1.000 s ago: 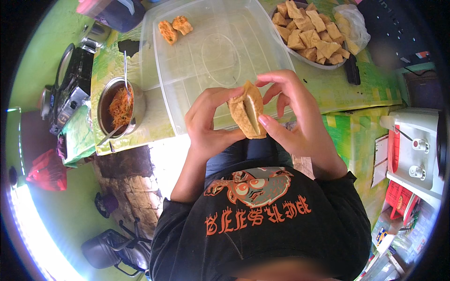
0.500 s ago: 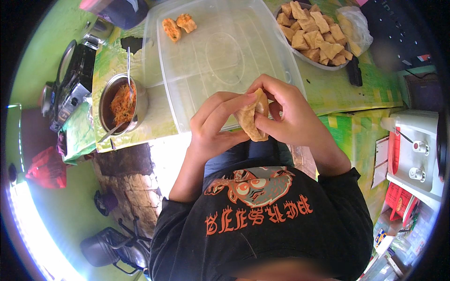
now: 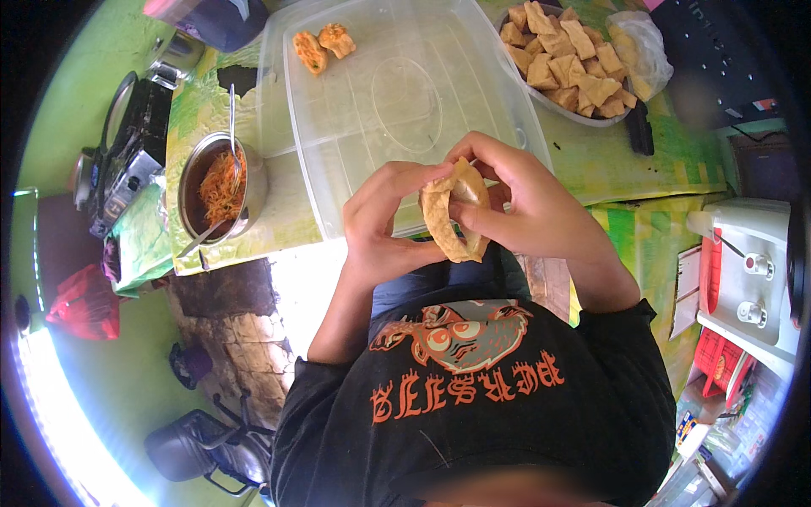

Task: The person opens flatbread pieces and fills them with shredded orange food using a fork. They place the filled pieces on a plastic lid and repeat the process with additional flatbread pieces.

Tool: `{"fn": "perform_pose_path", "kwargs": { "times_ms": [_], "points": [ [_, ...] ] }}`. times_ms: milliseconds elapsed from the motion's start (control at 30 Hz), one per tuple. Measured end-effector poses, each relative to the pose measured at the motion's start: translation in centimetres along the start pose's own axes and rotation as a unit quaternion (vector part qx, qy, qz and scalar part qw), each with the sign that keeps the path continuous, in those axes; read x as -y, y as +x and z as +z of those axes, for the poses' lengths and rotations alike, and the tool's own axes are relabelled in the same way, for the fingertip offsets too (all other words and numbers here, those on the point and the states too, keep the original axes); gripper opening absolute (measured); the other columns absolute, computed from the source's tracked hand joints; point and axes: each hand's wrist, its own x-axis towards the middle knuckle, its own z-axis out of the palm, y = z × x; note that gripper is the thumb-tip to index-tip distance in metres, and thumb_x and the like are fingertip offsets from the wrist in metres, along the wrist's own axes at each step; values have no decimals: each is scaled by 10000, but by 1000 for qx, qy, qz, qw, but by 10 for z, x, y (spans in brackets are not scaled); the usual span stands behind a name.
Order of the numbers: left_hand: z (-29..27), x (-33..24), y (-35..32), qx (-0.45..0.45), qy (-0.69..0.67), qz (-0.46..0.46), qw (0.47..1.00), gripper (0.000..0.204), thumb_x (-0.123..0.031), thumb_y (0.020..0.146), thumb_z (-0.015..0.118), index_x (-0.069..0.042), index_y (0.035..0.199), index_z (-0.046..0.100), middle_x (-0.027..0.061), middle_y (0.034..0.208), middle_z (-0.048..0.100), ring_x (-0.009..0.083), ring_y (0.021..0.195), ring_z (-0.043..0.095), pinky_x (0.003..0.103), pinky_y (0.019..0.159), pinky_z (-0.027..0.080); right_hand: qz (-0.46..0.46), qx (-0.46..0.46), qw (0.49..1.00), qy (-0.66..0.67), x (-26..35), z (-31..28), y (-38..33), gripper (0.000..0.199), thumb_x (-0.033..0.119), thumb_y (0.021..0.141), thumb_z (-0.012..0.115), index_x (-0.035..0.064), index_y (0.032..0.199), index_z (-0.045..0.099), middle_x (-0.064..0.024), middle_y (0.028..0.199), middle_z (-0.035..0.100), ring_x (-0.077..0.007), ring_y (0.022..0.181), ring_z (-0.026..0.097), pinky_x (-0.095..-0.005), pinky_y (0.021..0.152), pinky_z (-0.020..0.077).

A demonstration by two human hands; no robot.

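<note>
we hold a slit fried tofu piece (image 3: pixel 438 216), left hand (image 3: pixel 372 221) and right hand (image 3: pixel 534 207) both clamped on it, right thumb (image 3: pixel 486 220) in its opening, by the near edge of a clear plastic tray (image 3: pixel 359 127)

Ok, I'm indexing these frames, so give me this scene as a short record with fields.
Left hand: grips a golden fried piece from its left side
Right hand: thumb in the piece's opening
Clear tray: two orange-topped pieces in its far left part
Metal pot: orange shredded food, two utensils; left of the tray
Bowl: heaped with golden pieces, right of the tray
</note>
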Motion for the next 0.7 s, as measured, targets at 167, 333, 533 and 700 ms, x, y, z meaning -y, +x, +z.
{"fn": "perform_pose_path", "kwargs": {
  "times_ms": [167,333,533,700],
  "points": [
    [1,7,-9,3,-113,-49,992,730,-116,566,888,34,1196,550,125,1120,586,189,1016,584,317,871,478,54,20,992,109,6,-1,-7,308,130,851,650,14,1101,512,-36,982,590,-100,824,575,-223,680,475],
    [1,6,-8,-32,-272,-140,951,803,-195,639,863,22,1295,453,148,1232,535,213,1103,557,351,932,463,5,-54,989,137,9,3,-12,334,131,846,652,30,1134,517,-53,1060,563,-109,950,539,-248,754,467],
    [4,-10,-10,-28,-570,-354,741,787,-485,807,677,25,1334,390,152,1284,501,220,1174,506,356,980,423,-224,-102,937,-248,15,-3,-9,454,154,749,713,40,1160,557,-98,1191,539,-188,1029,528,-291,745,409],
    [8,-11,-9,-19,-538,-389,747,729,-447,843,653,22,1330,381,129,1265,509,203,1175,496,357,980,417,-199,-107,945,-236,12,1,-7,536,176,684,765,49,1171,580,-66,1116,596,-164,944,557,-269,683,410]
  ]
}}
